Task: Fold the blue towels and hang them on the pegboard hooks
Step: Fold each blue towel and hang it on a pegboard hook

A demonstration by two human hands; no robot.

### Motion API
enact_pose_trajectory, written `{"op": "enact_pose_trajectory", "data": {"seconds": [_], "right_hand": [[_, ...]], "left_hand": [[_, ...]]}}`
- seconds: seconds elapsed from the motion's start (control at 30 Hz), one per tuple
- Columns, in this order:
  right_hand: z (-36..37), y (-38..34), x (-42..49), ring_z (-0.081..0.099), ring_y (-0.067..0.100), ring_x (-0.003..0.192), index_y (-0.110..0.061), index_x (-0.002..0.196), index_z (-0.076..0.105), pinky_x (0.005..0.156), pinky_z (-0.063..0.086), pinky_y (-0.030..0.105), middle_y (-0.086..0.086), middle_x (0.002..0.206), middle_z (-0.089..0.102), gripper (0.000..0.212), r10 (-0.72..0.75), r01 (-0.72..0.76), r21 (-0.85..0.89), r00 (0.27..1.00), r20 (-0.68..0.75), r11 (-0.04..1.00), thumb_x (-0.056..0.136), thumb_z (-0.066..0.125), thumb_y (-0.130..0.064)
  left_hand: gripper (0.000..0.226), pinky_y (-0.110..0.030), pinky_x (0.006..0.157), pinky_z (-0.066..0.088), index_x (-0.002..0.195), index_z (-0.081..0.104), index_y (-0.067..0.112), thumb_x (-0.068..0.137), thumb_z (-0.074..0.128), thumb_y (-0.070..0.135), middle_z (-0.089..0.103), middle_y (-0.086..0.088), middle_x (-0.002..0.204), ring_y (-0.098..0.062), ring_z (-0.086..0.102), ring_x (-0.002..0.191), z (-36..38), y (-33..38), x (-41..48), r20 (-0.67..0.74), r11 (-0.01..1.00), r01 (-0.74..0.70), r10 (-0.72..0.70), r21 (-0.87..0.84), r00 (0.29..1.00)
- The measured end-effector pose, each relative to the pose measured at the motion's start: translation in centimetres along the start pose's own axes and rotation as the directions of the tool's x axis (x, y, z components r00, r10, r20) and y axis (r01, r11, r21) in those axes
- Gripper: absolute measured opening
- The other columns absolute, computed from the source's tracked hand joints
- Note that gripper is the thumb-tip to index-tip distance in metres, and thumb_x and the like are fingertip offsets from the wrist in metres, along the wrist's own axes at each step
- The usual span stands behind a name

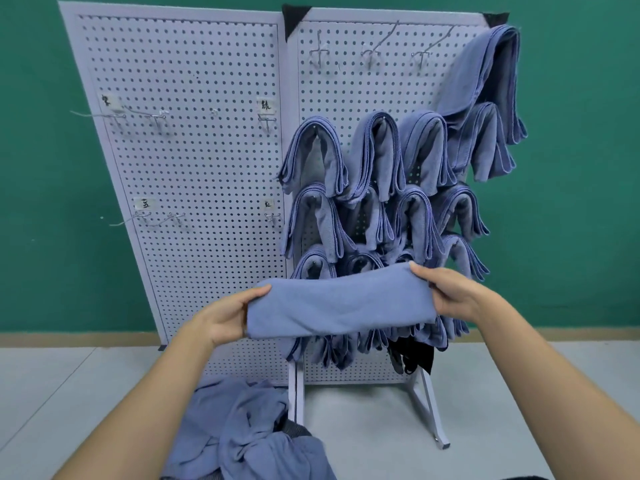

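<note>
I hold a folded blue towel [341, 304] stretched flat between both hands, in front of the lower part of the right pegboard panel [349, 84]. My left hand [228, 315] grips its left end, thumb on top. My right hand [446, 292] grips its right end. Several folded blue towels [381, 157] hang in rows on the right panel's hooks, and another is draped over its top right corner [491, 71]. Three bare hooks [369, 51] stick out along the top of that panel. A heap of unfolded blue towels [249, 434] lies on the floor below my left arm.
The left pegboard panel [194, 161] carries several bare hooks [156, 117] with small paper labels. A dark cloth [415, 356] hangs under the lowest towels. White stand legs [429, 410] rest on the grey floor. A green wall stands behind.
</note>
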State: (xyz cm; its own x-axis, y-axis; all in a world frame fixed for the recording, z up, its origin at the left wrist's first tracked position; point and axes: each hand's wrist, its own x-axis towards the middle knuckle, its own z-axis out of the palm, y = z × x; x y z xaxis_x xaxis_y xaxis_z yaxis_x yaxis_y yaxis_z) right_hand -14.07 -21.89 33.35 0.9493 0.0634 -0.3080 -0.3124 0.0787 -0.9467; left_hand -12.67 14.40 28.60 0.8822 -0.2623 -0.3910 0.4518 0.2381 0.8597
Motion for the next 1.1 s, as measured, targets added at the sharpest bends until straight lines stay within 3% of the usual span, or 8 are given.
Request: {"op": "enact_pose_trajectory", "data": {"seconds": [0.13, 0.33, 0.5, 0.63, 0.8, 0.93, 1.0, 1.1], "right_hand": [[0.2, 1.2, 0.0, 0.071, 0.020, 0.079, -0.001, 0.087, 0.072, 0.067, 0.060, 0.031, 0.014, 0.093, 0.073, 0.019, 0.085, -0.080, -0.030, 0.979, 0.184, 0.996, 0.074, 0.069, -0.014], [0.0, 1.1, 0.9, 0.071, 0.016, 0.083, -0.004, 0.112, 0.065, 0.068, 0.059, 0.025, 0.010, 0.104, 0.072, 0.025, 0.042, -0.020, -0.124, 0.983, 0.180, 0.992, 0.088, 0.063, -0.011], [0.1, -0.1, 0.2, 0.058, 0.005, 0.052, -0.007, 0.112, 0.066, 0.046, 0.048, 0.014, 0.003, 0.082, 0.068, 0.022, -0.128, 0.164, -0.207, 0.975, 0.179, 0.965, 0.091, 0.060, -0.013], [0.2, -1.7, -0.7, 0.065, 0.008, 0.063, -0.013, 0.111, 0.066, 0.053, 0.053, 0.017, 0.003, 0.089, 0.073, 0.021, -0.326, 0.346, -0.100, 0.930, 0.170, 0.933, 0.093, 0.056, -0.007], [-0.2, -3.1, -1.5, 0.067, 0.012, 0.067, -0.016, 0.088, 0.076, 0.061, 0.058, 0.023, 0.004, 0.081, 0.073, 0.019, -0.458, 0.465, -0.025, 0.878, 0.137, 0.885, 0.071, 0.070, -0.010], [-0.2, -3.2, -1.8, 0.068, 0.011, 0.065, -0.019, 0.065, 0.075, 0.060, 0.057, 0.021, 0.002, 0.077, 0.073, 0.008, -0.497, 0.508, -0.052, 0.856, 0.143, 0.860, 0.058, 0.073, -0.021], [-0.3, -3.3, -1.8, 0.066, 0.014, 0.067, -0.016, 0.068, 0.072, 0.060, 0.056, 0.021, 0.004, 0.081, 0.072, 0.023, -0.511, 0.519, -0.030, 0.849, 0.135, 0.854, 0.082, 0.061, -0.001], [-0.3, -3.6, -1.8, 0.054, 0.026, 0.077, -0.013, 0.076, 0.066, 0.066, 0.050, 0.028, 0.012, 0.093, 0.062, 0.038, -0.514, 0.522, -0.086, 0.852, 0.098, 0.849, 0.095, 0.036, 0.000]], "left_hand": [[0.073, -0.037, 0.080, 0.058, 0.108, 0.065, 0.003, 0.044, 0.095, 0.019, 0.070, -0.013, 0.104, -0.024, 0.067, 0.090, -1.6, 1.5, -1.0, 0.030, 0.997, -0.046, 0.045, 0.054, 0.999], [0.033, -0.029, 0.074, 0.059, 0.116, 0.061, -0.003, 0.087, 0.061, 0.013, 0.066, -0.019, 0.117, -0.022, 0.070, 0.091, -2.4, 2.7, -1.9, -0.007, 0.967, -0.148, 0.153, 0.207, 0.988], [0.087, -0.026, 0.064, 0.057, 0.109, 0.067, 0.007, 0.037, 0.094, 0.048, 0.072, -0.010, 0.103, -0.016, 0.071, 0.083, -2.4, 4.0, -3.4, 0.035, 0.899, -0.227, 0.231, 0.376, 0.972], [0.094, -0.024, 0.065, 0.056, 0.113, 0.066, 0.009, 0.033, 0.095, 0.049, 0.072, -0.004, 0.100, -0.012, 0.069, 0.080, -1.8, 5.4, -4.0, 0.091, 0.880, -0.400, 0.389, 0.257, 0.917], [0.060, -0.024, 0.066, 0.057, 0.092, 0.075, 0.019, 0.039, 0.096, 0.035, 0.072, -0.006, 0.096, -0.013, 0.068, 0.076, -1.0, 7.0, -5.2, 0.194, 0.838, -0.538, 0.514, 0.097, 0.836], [0.004, -0.028, 0.066, 0.057, 0.081, 0.072, 0.020, 0.079, 0.069, 0.020, 0.071, -0.008, 0.095, -0.018, 0.067, 0.076, -0.2, 7.3, -5.8, 0.205, 0.843, -0.524, 0.496, 0.117, 0.844], [0.034, -0.030, 0.067, 0.053, 0.076, 0.071, 0.021, 0.089, 0.041, 0.010, 0.068, -0.007, 0.097, -0.019, 0.063, 0.077, 0.2, 7.4, -5.9, 0.185, 0.852, -0.508, 0.484, 0.122, 0.856], [0.037, -0.036, 0.071, 0.048, 0.078, 0.066, 0.018, 0.093, 0.032, 0.021, 0.067, -0.006, 0.102, -0.023, 0.061, 0.082, 1.5, 7.7, -6.3, 0.140, 0.820, -0.554, 0.537, 0.144, 0.832]]}}
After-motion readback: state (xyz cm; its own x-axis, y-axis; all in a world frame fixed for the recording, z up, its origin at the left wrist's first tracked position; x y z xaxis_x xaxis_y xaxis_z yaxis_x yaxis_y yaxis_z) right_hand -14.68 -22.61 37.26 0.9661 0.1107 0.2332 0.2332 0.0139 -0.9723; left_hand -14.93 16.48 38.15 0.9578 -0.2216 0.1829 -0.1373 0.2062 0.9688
